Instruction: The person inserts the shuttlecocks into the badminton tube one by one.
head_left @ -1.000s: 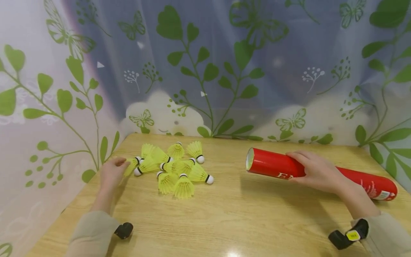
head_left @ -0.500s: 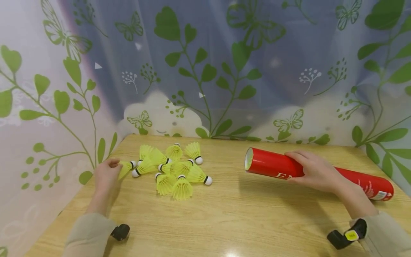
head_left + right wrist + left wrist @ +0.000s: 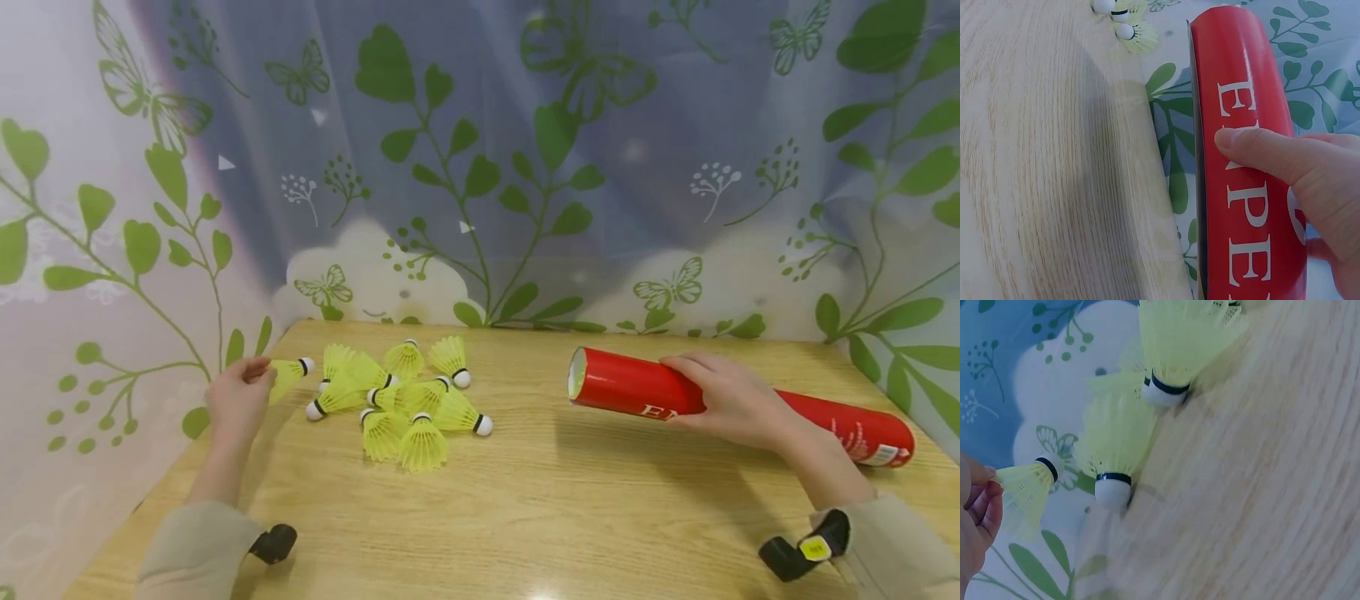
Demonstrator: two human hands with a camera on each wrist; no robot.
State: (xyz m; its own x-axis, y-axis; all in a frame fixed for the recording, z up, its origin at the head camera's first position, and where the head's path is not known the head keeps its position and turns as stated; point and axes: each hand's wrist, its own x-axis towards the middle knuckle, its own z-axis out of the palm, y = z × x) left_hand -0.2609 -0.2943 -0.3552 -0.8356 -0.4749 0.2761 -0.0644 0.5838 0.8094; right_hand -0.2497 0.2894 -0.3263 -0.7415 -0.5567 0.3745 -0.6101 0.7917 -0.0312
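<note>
My left hand (image 3: 238, 402) pinches a yellow shuttlecock (image 3: 287, 377) by the rim of its skirt, the white cork pointing right. In the left wrist view, the pinched shuttlecock (image 3: 1030, 487) appears apart from the others, thumb and fingertips at its skirt edge. My right hand (image 3: 738, 406) grips a long red tube (image 3: 626, 383) around its middle. The tube's open left end is raised and faces the shuttlecocks; its right end sits lower, near the table. In the right wrist view the thumb lies across white letters on the red tube (image 3: 1241, 75).
Several yellow shuttlecocks (image 3: 405, 396) lie in a loose pile on the left half of the wooden table (image 3: 510, 517). A curtain (image 3: 480, 167) printed with leaves and butterflies hangs behind the table and along its left side.
My left hand has drawn the pinched shuttlecock left and slightly up, away from the pile. The right hand and the red tube stay nearly the same.
</note>
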